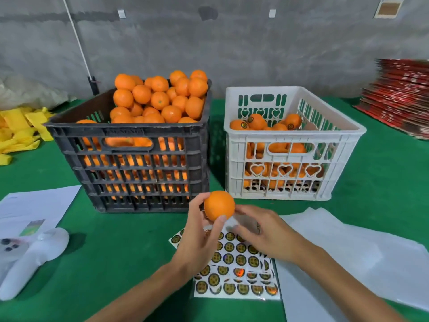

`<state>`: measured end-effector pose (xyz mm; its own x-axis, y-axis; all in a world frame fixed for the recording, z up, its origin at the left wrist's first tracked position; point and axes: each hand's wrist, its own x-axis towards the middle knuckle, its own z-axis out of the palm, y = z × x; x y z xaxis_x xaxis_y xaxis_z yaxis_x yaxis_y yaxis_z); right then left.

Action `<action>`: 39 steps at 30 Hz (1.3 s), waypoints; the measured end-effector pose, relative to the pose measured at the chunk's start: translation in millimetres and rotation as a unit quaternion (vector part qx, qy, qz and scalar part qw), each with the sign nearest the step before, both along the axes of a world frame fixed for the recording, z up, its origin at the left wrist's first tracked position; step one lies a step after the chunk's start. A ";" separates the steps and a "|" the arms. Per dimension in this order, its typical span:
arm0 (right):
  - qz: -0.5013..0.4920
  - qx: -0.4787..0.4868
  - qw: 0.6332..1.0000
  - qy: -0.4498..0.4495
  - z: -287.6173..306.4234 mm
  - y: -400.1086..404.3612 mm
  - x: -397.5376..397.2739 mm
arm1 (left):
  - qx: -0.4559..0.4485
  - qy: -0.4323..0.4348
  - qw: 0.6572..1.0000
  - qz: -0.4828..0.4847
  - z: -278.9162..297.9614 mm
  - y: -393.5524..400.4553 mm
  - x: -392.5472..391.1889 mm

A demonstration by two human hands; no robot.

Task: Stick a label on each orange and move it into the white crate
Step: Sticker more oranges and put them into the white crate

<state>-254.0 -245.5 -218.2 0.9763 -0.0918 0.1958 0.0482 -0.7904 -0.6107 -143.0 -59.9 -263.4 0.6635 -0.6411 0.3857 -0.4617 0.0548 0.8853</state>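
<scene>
My left hand (pixel 197 238) holds one orange (pixel 219 205) between thumb and fingers, above the sticker sheet (pixel 234 270) of round gold-and-black labels. My right hand (pixel 260 235) hovers over the sheet just right of the orange, fingers bent toward it; whether a label is pinched there is blurred. The black crate (pixel 130 145) on the left is heaped with unlabelled oranges (pixel 160 98). To its right, the white crate (pixel 294 138) holds several oranges with labels (pixel 257 122).
All of it stands on a green table (pixel 120 252). White paper sheets (pixel 348 247) lie at the right, a printed sheet (pixel 34 205) and a white handheld device (pixel 30 259) at the left. Yellow foam pieces (pixel 18 131) are piled far left, red cartons (pixel 399 96) far right.
</scene>
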 end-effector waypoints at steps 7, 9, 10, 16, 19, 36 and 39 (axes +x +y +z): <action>-0.003 -0.146 0.981 0.124 -41.3 -5.3 -19.7 | 0.007 0.066 0.998 0.019 -14.8 -8.7 -5.6; -0.009 -0.163 0.982 0.094 -39.4 -4.4 -17.4 | 0.001 0.077 0.997 0.024 -15.2 -7.0 -6.0; -0.011 -0.170 0.983 0.073 -37.9 -4.3 -16.5 | -0.003 0.079 0.997 0.026 -15.1 -6.6 -6.2; -0.045 -0.114 0.991 -0.046 -36.8 4.5 -18.9 | -0.009 0.100 0.994 0.036 -13.0 -5.9 -7.3; -0.066 -0.045 0.994 -0.068 -34.5 7.8 -17.3 | -0.002 0.104 0.994 0.029 -13.5 -5.9 -9.0; -0.093 -0.004 0.995 -0.031 -32.0 9.8 -13.6 | 0.015 0.110 0.994 0.014 -17.0 -6.1 -7.3; -0.106 -0.017 0.994 -0.023 -35.9 12.0 -12.1 | 0.019 0.109 0.994 0.017 -17.3 -5.7 -7.2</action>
<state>-266.1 -233.5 -254.1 0.9259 -0.2868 0.2457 -0.0943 -0.8056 -0.5850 -150.3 -65.5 -280.7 0.7504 -0.6282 0.2059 -0.2598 0.0061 0.9656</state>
